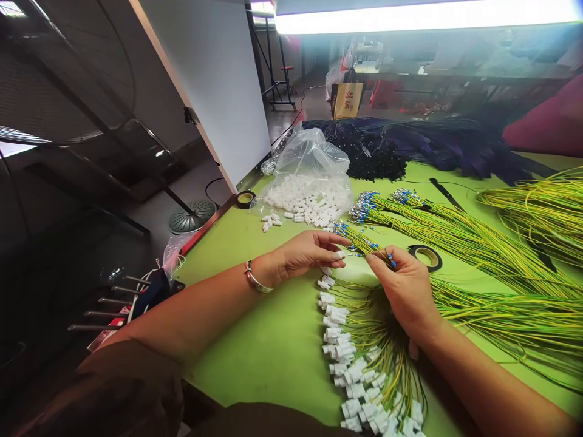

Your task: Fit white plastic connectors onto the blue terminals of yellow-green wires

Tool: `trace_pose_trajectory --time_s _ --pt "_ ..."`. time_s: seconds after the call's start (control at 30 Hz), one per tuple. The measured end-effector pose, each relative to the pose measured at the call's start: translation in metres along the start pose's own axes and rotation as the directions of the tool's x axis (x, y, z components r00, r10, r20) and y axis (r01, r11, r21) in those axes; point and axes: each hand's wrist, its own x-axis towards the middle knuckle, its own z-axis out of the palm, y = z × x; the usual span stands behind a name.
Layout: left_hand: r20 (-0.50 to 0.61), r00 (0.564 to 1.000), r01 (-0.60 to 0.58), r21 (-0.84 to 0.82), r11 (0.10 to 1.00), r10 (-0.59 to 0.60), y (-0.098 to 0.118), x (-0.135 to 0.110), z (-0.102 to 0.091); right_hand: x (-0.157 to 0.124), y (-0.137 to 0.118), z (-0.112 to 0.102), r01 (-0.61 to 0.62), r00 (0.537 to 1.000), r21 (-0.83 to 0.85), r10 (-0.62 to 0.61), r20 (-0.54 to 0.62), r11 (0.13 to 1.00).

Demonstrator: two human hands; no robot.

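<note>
My left hand (314, 255) pinches a small white connector housing (337, 255) between thumb and finger, above the green table. Facing it, my right hand (405, 288) is closed on yellow-green wires (362, 243) with blue-sleeved metal ends. One wire end points toward the housing; I cannot tell whether it is inside. Below my hands lies a fanned row of wires with white connectors (339, 352) on their ends. Beyond my left hand, a clear plastic bag (314, 155) spills loose white housings (314, 206) onto the table.
Bundles of yellow-green wires (492, 249) cover the right side. A roll of black tape (426, 257) lies beside my right hand, another tape roll (245, 199) at the left edge. Dark wires with black connectors (368, 149) lie at the back. A white panel (218, 79) stands at left.
</note>
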Motion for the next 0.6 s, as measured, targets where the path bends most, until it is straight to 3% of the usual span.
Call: trace_pose_trajectory --time_s 0.23,0.43,0.6 --pt "-0.061 0.996 0.074 0.039 0.997 -0.071 0.0021 -0.0013 0.0039 -0.0009 0.0005 0.0 0.004 1.0 0.006 -0.004 0.018 1.0" --pt "-0.108 0.994 0.016 0.037 0.999 -0.012 -0.0002 0.0029 -0.0042 -0.0027 -0.0034 -0.0002 0.011 1.0 -0.012 -0.011 0.004 1.0" --pt "-0.134 0.991 -0.01 -0.015 1.0 0.008 -0.0021 0.0024 0.0011 -0.0026 -0.0016 0.0004 0.019 1.0 -0.011 -0.019 -0.003 1.0"
